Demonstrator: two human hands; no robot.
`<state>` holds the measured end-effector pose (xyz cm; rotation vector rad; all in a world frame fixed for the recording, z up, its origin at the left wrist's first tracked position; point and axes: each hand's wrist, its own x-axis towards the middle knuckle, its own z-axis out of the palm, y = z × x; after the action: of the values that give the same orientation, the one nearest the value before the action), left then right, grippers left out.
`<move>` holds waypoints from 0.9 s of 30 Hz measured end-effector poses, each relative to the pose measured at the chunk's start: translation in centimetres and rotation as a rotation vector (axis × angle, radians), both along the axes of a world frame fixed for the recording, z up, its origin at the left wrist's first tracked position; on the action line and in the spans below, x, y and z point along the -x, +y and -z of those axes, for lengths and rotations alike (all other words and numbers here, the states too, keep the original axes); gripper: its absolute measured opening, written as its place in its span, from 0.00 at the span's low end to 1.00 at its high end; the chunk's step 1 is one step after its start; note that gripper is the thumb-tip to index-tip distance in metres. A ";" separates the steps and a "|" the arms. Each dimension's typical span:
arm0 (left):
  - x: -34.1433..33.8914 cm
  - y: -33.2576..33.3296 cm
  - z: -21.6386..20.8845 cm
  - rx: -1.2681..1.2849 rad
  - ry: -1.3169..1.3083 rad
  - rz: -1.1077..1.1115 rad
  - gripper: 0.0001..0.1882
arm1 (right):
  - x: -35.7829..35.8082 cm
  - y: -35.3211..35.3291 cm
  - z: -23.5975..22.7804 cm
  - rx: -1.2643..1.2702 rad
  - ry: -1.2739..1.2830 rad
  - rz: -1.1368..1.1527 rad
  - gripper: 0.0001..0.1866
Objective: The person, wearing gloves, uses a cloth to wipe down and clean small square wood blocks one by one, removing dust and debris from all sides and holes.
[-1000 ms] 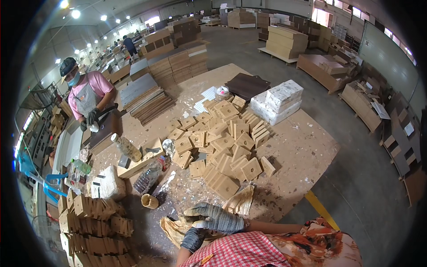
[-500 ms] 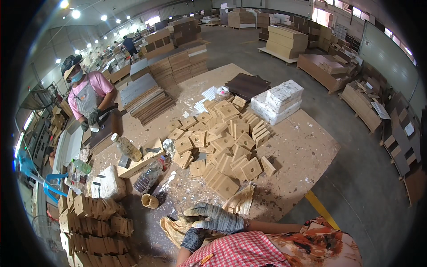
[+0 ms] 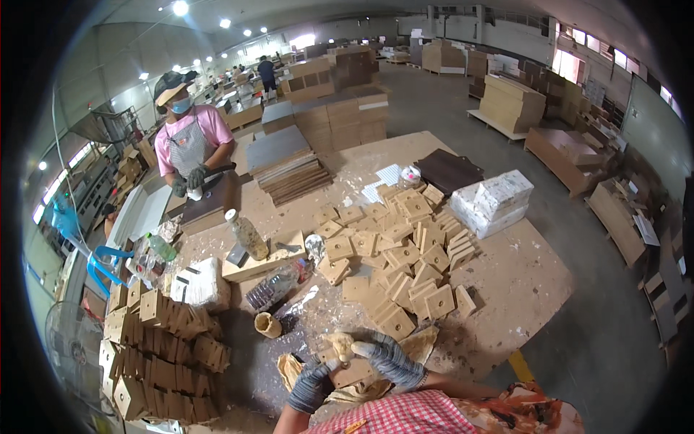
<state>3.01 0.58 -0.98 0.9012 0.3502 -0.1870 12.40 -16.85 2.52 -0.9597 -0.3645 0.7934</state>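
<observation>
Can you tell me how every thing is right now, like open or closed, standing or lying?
Left hand: fingers closed on a wooden block
Right hand: fingers closed on a crumpled yellowish wad
White-capped bottle: standing, closed
Dark-filled bottle: lying on its side
Tan cup: standing, open
Loose wooden blocks: heaped
Wooden blocks at left: stacked
White blocks: stacked
Dark panel: lying flat

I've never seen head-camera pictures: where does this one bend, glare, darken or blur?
Head view, rim: black surround, straight edges bowing; head view, upper left: the round white ceiling lamp flares; head view, upper right: the bright rectangular window washes out; head view, lower left: shadow darkens gaps between stacked pale wooden blocks; head view, centre: no obvious blur on the heaped, drilled tan wooden blocks.
</observation>
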 end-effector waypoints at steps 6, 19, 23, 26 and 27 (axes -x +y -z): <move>-0.2 -0.6 0.1 0.044 -0.039 -0.009 0.22 | -0.7 1.5 -0.5 0.005 -0.075 -0.023 0.21; -0.4 -1.5 -4.6 -0.612 -0.058 -0.111 0.22 | -2.4 -0.9 -1.2 0.332 -0.416 0.182 0.18; 0.2 -1.3 -4.4 -0.690 -0.049 -0.104 0.21 | -1.2 -0.3 -2.0 0.158 -0.342 0.104 0.19; 0.4 -1.2 -4.0 -0.736 -0.051 -0.119 0.18 | -0.6 0.4 -1.4 0.193 -0.646 0.066 0.20; 0.5 -1.2 -3.4 -0.733 -0.052 -0.115 0.18 | -0.4 0.6 -1.3 0.246 -0.840 0.048 0.21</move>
<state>2.49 -0.57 2.47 1.6002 0.4291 0.0832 12.80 -16.20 3.83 -1.5106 -0.9786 0.3571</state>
